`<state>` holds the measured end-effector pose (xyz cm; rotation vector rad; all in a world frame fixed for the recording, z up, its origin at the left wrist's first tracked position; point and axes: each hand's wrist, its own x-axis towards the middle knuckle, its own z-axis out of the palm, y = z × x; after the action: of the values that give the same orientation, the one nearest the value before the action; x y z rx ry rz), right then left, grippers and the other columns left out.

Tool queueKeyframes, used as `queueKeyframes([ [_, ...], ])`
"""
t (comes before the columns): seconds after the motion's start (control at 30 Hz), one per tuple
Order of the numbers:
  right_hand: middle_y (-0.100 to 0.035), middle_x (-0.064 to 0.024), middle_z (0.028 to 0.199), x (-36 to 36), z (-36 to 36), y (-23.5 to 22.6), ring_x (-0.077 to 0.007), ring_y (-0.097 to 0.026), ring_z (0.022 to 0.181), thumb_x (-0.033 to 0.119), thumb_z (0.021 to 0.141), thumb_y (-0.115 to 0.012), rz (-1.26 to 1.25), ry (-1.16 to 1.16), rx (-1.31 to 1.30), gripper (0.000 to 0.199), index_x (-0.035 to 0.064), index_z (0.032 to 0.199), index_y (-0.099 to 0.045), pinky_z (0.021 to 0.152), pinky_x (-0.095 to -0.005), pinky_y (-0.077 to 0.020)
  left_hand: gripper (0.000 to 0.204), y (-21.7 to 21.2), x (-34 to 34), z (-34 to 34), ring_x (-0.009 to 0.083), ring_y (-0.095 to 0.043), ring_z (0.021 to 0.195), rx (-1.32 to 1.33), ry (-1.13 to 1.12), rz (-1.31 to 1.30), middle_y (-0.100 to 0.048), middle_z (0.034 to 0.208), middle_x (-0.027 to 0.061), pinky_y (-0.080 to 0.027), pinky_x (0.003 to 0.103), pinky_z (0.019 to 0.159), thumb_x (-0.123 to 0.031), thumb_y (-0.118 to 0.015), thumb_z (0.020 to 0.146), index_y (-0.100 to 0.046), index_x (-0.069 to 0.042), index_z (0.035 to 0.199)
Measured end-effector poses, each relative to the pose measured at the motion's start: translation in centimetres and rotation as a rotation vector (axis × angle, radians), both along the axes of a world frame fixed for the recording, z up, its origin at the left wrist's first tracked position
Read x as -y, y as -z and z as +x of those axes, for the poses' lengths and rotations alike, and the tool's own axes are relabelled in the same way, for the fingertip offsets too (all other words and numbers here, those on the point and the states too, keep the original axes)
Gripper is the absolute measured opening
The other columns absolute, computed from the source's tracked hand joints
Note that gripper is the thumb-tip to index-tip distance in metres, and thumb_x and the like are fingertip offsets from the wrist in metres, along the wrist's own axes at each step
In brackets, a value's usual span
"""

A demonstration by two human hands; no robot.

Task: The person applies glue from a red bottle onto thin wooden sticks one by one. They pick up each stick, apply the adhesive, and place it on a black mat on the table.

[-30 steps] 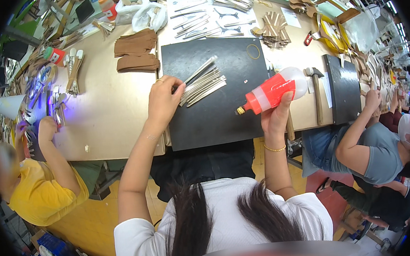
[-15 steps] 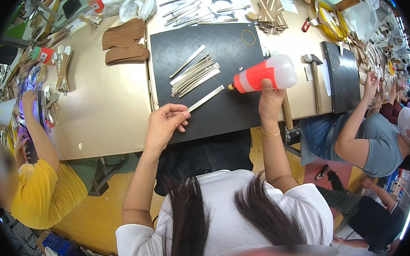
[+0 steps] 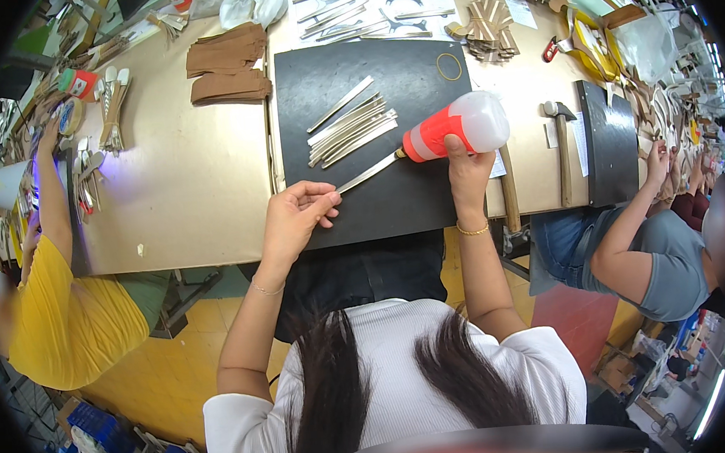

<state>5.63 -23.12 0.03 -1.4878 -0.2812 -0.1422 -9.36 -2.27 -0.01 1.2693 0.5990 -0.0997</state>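
My left hand [image 3: 300, 217] pinches the near end of a thin pale metallic-looking strip [image 3: 368, 173] over a black mat [image 3: 412, 205]. In my right hand [image 3: 471, 180] lies a red and clear squeeze bottle [image 3: 448, 128], tilted on its side. Its dark brass-coloured nozzle points left and meets the strip's far end; whether anything flows out is too small to see. Beyond the strip, a pile of similar strips [image 3: 353, 132] rests on the mat, with a single strip [image 3: 340, 103] lying a little apart behind it.
Brown leather-like pieces [image 3: 228, 54] lie left of the mat. More strips [image 3: 337, 15] are on white paper at the back. A rubber band [image 3: 450, 67] rests on the mat. On the right are a hammer [image 3: 562, 147] and a black slab [image 3: 607, 143]. Co-workers sit on both sides.
The squeeze bottle in my right hand has moved left, so its nozzle now reaches the strip's far end. My left hand still holds the strip in nearly the same place.
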Motion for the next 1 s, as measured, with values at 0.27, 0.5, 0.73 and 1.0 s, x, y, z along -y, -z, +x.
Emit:
queueKeyframes([
  [0.27,-0.068,-0.0038,0.091,-1.5,-1.6,0.4,-0.0108,-0.061,0.082,0.023,0.079,-0.08,0.053,-0.101,-0.117,0.034,-0.0027,0.097,-0.066,0.075,-0.0263,-0.0492,0.022,-0.1,0.5,-0.3,0.0109,-0.065,0.076,-0.003,-0.026,0.003,-0.068,0.085,0.0089,-0.053,0.022,0.068,-0.004,-0.069,0.085,-0.063,0.007,0.103],
  [0.5,-0.067,-0.0048,0.096,-3.2,-3.2,1.3,-0.0111,-0.061,0.087,0.024,0.081,-0.079,0.155,-0.217,-0.193,0.038,-0.0038,0.102,-0.065,0.078,-0.0268,-0.0492,0.025,-0.1,0.7,-0.5,0.0114,-0.066,0.078,-0.026,-0.015,0.058,-0.067,0.088,0.0087,-0.053,0.021,0.07,0.0,-0.069,0.084,-0.061,0.007,0.107],
  [0.73,-0.066,-0.0038,0.097,-4.7,-4.3,1.2,-0.0102,-0.06,0.088,0.026,0.082,-0.078,0.28,-0.308,-0.248,0.039,-0.0031,0.104,-0.063,0.078,-0.0258,-0.0486,0.024,0.2,1.8,-0.8,0.0085,-0.063,0.074,0.017,-0.031,0.269,-0.067,0.087,0.0059,-0.052,0.02,0.064,-0.004,-0.07,0.084,-0.063,0.003,0.106],
  [1.0,-0.06,-0.0051,0.109,-4.2,-2.8,1.2,-0.0155,-0.062,0.098,0.051,0.085,-0.066,0.42,-0.233,-0.413,0.064,0.0018,0.122,-0.049,0.088,-0.0325,-0.0518,0.019,-0.8,1.3,0.1,0.0117,-0.066,0.077,0.057,-0.062,0.109,-0.067,0.087,0.0093,-0.052,0.022,0.068,-0.001,-0.067,0.086,-0.061,0.005,0.103],
])
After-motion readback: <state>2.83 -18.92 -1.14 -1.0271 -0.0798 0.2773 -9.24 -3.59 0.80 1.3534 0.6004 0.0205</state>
